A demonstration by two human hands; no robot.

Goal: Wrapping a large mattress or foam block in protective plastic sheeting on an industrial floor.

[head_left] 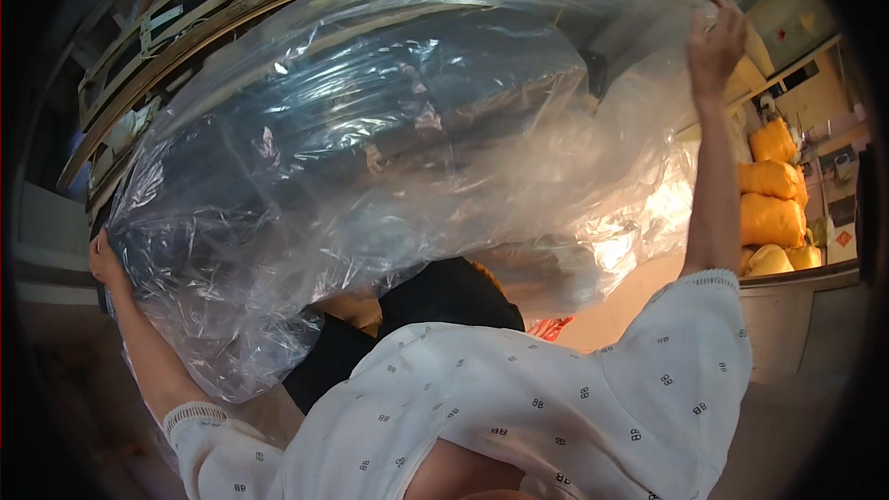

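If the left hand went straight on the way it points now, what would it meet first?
Past the clear, crinkled plastic sheet it holds, the left hand would probably meet the long brown wooden rail near its lower end, though depth is unclear.

1 fisheye frame, dim at left, brighter at right; all 4 corners lost to black vignette. Clear plastic sheet [370,130]: scattered white glints, cool bluish sheen above, strong warm glare at lower right. Wooden rail [241,9]: bowed by lens distortion. Yellow sacks [773,218]: warmly lit. Lower left: deep shadow, detail indistinct.
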